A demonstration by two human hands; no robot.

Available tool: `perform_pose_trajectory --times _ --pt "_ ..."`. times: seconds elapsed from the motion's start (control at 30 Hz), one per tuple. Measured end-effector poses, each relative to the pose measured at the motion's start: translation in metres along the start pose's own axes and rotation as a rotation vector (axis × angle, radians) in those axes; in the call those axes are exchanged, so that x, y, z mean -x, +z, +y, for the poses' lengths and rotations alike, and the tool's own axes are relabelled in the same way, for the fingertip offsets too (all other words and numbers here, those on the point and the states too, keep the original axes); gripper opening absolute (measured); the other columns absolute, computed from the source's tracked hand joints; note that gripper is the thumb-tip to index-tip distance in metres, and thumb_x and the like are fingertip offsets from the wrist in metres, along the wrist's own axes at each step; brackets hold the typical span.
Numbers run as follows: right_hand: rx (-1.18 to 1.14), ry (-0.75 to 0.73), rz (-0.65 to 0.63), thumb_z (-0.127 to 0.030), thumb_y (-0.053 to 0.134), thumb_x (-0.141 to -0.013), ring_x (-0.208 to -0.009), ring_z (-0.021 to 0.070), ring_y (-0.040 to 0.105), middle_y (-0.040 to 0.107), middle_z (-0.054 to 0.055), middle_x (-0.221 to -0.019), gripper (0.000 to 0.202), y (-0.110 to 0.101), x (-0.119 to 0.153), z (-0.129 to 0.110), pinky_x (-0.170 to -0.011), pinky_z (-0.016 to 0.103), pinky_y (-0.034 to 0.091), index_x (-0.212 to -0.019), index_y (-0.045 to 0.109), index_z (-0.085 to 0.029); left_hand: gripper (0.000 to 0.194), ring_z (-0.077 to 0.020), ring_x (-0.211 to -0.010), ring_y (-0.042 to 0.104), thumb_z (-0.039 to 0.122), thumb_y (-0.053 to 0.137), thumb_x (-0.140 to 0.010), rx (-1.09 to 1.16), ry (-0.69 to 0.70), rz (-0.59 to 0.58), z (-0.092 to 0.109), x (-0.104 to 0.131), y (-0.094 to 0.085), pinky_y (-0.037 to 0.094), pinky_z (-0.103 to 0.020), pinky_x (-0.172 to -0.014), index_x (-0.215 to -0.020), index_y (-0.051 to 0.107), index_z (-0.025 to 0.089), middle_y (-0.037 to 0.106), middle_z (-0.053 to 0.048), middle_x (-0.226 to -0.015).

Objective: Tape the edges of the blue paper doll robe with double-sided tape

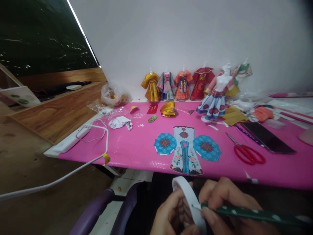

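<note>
My left hand (168, 215) is closed around a roll of white tape (192, 199), held upright on edge below the table's front edge. In my right hand (227, 199) is a dark green pen-like tool with white dots (246, 212), gripped between thumb and fingers. Its pale, thin tip meets the outer face of the tape, or comes very near it. Just beyond the hands, a printed doll-dress cutout (184, 160) lies flat on the pink table, flanked by a blue round-edged cutout (165, 143) and another blue cutout (207, 148).
Red-handled scissors (249, 153) and a black phone (269, 137) lie on the right of the pink table (137, 143). Several dressed doll figures (182, 85) line the wall, with a larger one (215, 98) in front. A white cable (73, 178) crosses the left side.
</note>
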State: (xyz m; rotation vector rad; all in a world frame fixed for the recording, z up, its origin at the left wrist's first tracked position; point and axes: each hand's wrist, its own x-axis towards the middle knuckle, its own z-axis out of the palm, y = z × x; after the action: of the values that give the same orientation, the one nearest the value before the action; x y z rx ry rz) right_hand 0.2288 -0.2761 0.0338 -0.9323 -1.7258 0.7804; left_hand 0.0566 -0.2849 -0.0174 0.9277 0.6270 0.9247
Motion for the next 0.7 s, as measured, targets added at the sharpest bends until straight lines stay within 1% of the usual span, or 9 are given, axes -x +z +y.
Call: perform_pose_trajectory --times 0.07,0.17,0.3,0.43,0.6,0.7 --pt "-0.025 -0.033 0.014 -0.012 0.054 -0.089 -0.055 0.0094 0.062 0.062 -0.007 -0.071 0.018 -0.0003 -0.0010 0.0016 -0.051 0.015 0.050 -0.082 0.048 -0.028 0.067 -0.0170 -0.079 0.062 0.049 0.086 -0.073 -0.012 0.000 0.008 0.0008 -0.0005 0.0001 0.047 -0.029 -0.076 -0.133 0.064 0.029 0.066 -0.003 -0.087" --pt "-0.045 -0.061 -0.013 -0.011 0.053 -0.090 -0.057 0.0101 0.064 0.062 -0.006 -0.072 0.019 -0.0007 -0.0014 0.0045 -0.052 0.015 0.051 -0.084 0.048 -0.028 0.067 -0.0166 -0.078 0.062 0.050 0.086 -0.072 -0.024 -0.002 0.006 0.0006 -0.0009 0.0003 0.047 -0.029 -0.076 -0.131 0.066 0.028 0.066 -0.003 -0.087" --pt "-0.017 -0.060 -0.030 -0.009 0.052 -0.090 -0.057 0.0095 0.063 0.059 -0.006 -0.072 0.020 -0.0005 -0.0004 0.0056 -0.052 0.015 0.051 -0.084 0.047 -0.028 0.071 -0.0178 -0.080 0.063 0.051 0.086 -0.071 -0.040 -0.012 0.011 -0.0009 0.0000 -0.0003 0.048 -0.031 -0.077 -0.134 0.063 0.029 0.067 -0.004 -0.091" --pt "-0.012 -0.030 -0.029 -0.011 0.053 -0.090 -0.057 0.0087 0.062 0.060 -0.008 -0.072 0.019 -0.0003 0.0012 0.0027 -0.052 0.014 0.050 -0.083 0.047 -0.028 0.075 -0.0211 -0.084 0.066 0.055 0.085 -0.070 -0.068 -0.016 0.010 0.0010 -0.0006 -0.0009 0.050 -0.034 -0.081 -0.135 0.063 0.026 0.070 -0.008 -0.095" --pt "0.019 0.029 -0.045 -0.011 0.052 -0.090 -0.058 0.0087 0.061 0.060 -0.009 -0.074 0.020 -0.0014 0.0018 -0.0005 -0.053 0.015 0.050 -0.083 0.046 -0.028 0.077 -0.0204 -0.080 0.064 0.058 0.084 -0.070 -0.105 -0.026 0.011 0.0020 -0.0014 -0.0018 0.051 -0.034 -0.079 -0.136 0.063 0.024 0.068 -0.008 -0.091" --pt "-0.002 -0.015 -0.046 -0.009 0.051 -0.090 -0.057 0.0088 0.062 0.059 -0.008 -0.074 0.021 -0.0018 -0.0001 0.0005 -0.052 0.015 0.050 -0.084 0.045 -0.028 0.078 -0.0209 -0.081 0.063 0.059 0.083 -0.070 -0.113 -0.049 0.009 0.0008 0.0002 -0.0019 0.050 -0.034 -0.078 -0.137 0.062 0.023 0.067 -0.008 -0.093"
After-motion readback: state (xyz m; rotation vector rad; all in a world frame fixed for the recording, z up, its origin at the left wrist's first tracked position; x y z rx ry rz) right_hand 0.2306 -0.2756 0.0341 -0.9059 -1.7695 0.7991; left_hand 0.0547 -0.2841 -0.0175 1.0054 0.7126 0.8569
